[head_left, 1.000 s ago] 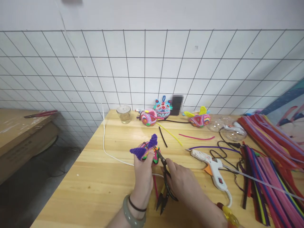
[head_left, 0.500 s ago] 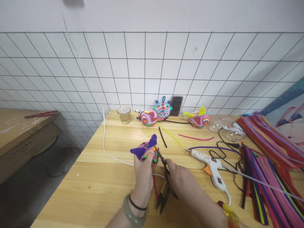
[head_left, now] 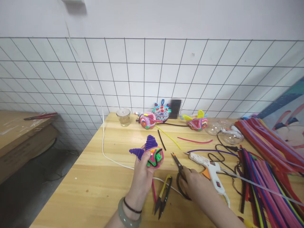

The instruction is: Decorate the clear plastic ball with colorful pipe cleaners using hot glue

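Observation:
My left hand [head_left: 142, 172] is closed around a colourful pipe-cleaner figure [head_left: 153, 155] with two purple spiral horns, held just above the wooden table [head_left: 99, 177]. To its right, my right hand [head_left: 196, 185] grips the black handles of a pair of scissors [head_left: 178, 167], whose blades point up and left, away from the figure. Small yellow-and-black thread snips [head_left: 163, 196] lie on the table between my two hands. A white glue gun [head_left: 209, 169] lies just right of the scissors, nearly touching my right hand.
Three finished pipe-cleaner figures [head_left: 161, 115] and a glass jar [head_left: 123, 116] stand by the tiled wall. Loose pipe cleaners [head_left: 268, 158] pile up at the right. A white cord [head_left: 104, 148] runs along the table's left side. A cardboard box [head_left: 21, 133] sits left.
My right hand has drawn the scissors away from the figure to the right and lowered them toward the table. My left hand has turned the figure slightly, so its face now shows.

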The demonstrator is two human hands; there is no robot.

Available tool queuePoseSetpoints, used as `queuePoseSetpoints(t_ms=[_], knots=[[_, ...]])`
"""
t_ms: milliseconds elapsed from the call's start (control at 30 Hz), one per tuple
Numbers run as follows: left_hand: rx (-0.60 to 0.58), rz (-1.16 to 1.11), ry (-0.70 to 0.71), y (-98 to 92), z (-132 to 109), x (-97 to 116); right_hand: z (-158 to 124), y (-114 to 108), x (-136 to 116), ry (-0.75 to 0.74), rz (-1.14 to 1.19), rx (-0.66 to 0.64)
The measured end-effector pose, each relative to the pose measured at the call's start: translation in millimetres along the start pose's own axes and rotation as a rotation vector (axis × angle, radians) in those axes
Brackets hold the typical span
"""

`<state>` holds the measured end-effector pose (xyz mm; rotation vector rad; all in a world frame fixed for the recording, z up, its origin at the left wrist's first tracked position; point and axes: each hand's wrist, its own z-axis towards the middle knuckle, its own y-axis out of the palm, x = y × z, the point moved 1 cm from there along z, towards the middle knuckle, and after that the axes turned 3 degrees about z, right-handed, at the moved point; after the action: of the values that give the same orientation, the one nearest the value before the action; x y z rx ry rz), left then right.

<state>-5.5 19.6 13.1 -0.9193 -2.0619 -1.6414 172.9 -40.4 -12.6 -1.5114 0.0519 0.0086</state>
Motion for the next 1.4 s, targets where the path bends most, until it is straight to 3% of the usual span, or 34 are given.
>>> queuePoseSetpoints(t_ms=[133,200,300,433,567,767,933,1400], knots=[[-0.001,0.059,0.016,2.8,-3,-3,2,-27,-9,-0.093,0.135,0.039],[0.008,0.097,0.028,3.7,-6,-5,6,-46,-19,-0.127,0.436,0.136],[-0.033,0.145,0.02,5.4,-10,-7,13,-62,-34,-0.035,0.892,0.201],[-0.089,0.197,0.038,7.2,-13,-6,25,-57,-46,0.029,1.311,0.104],[-0.104,0.234,0.055,7.3,-13,-5,31,-49,-48,0.078,1.517,0.04],[-0.121,0.203,-0.016,5.6,-13,-7,33,-49,-44,0.119,1.549,0.009],[-0.175,0.11,-0.092,8.5,-15,-4,30,-45,-39,0.142,1.399,0.058],[-0.181,0.173,-0.055,3.4,-13,-7,29,-43,-39,0.163,1.405,0.094]])
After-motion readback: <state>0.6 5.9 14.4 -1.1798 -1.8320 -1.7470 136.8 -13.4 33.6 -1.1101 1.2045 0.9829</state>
